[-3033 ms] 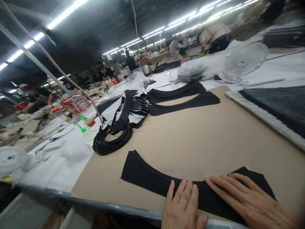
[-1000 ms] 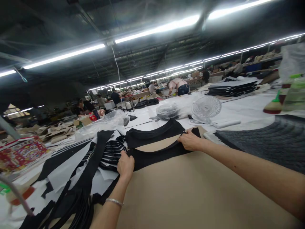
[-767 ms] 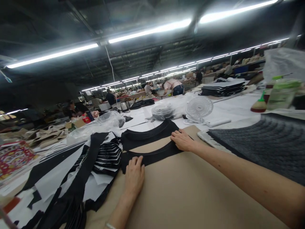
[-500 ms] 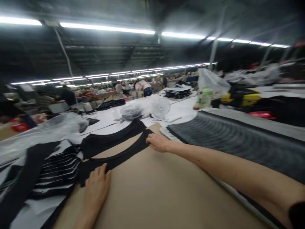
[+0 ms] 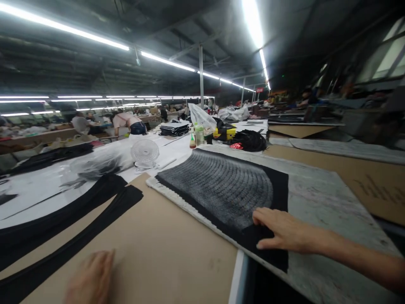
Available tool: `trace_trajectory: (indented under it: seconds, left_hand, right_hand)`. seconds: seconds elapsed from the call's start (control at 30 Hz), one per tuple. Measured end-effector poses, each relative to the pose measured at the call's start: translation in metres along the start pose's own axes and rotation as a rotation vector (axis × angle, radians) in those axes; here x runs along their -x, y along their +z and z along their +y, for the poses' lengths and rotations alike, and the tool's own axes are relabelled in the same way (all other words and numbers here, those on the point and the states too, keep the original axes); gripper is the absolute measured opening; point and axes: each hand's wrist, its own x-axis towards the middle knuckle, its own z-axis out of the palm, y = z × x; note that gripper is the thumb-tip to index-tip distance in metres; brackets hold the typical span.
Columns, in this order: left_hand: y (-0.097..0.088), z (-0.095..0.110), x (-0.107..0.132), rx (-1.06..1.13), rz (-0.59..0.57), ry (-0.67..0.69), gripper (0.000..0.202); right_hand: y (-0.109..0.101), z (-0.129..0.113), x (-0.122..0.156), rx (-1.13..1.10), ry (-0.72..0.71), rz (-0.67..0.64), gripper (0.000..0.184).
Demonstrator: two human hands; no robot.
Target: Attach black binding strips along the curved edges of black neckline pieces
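Observation:
My right hand [image 5: 281, 231] lies flat, fingers stretched out, on the near edge of a fanned stack of dark grey fabric pieces [image 5: 221, 185] that rests on a white-grey board [image 5: 319, 202]. My left hand [image 5: 91, 278] is blurred at the bottom left, over the brown cardboard sheet [image 5: 152, 253], beside a long curved black fabric strip [image 5: 82, 236]. A second, thicker pile of curved black strips [image 5: 63, 211] lies just behind it. Neither hand holds anything that I can see.
A small white desk fan [image 5: 144, 153] stands behind the cardboard, with clear plastic bags [image 5: 101, 162] to its left. Bottles [image 5: 198, 136], a yellow box [image 5: 224, 133] and a black bundle [image 5: 249, 140] sit farther back. Other people work at distant tables [image 5: 128, 122].
The view has swung to the right. My right hand left the end of the black strip and moved onto the dark grey fabric stack. My left hand slid off the strip onto the cardboard.

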Motion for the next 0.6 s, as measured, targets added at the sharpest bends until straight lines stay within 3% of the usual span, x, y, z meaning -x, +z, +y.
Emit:
trace_trajectory:
  seconds: [0.1,0.17,0.27,0.33,0.37,0.47,0.6]
  left_hand:
    - [0.028,0.098,-0.005,0.284,-0.147,0.252,0.038]
    - [0.036,0.165,0.004,0.407,-0.279,0.422,0.038]
    - [0.041,0.237,0.021,0.475,-0.458,0.615,0.045]
    - [0.045,0.260,0.028,0.460,-0.523,0.629,0.050]
    - [0.047,0.265,0.030,0.449,-0.534,0.611,0.051]
    - [0.052,0.265,0.032,0.441,-0.513,0.529,0.049]
    - [0.053,0.262,0.035,0.451,-0.477,0.496,0.048]
  right_hand:
    - [0.014,-0.007,0.018,-0.019,0.051,0.049,0.037]
    - [0.016,-0.010,0.020,-0.031,0.032,0.049,0.031]
    - [0.016,-0.009,0.018,0.005,-0.031,0.025,0.014]
    - [0.018,-0.006,0.017,0.056,-0.071,0.023,0.005]
    - [0.019,-0.005,0.016,0.079,-0.084,0.027,0.010]
    - [0.021,-0.001,0.017,0.001,-0.107,0.065,0.022]
    - [0.018,0.011,0.015,-0.262,-0.129,0.091,0.017]
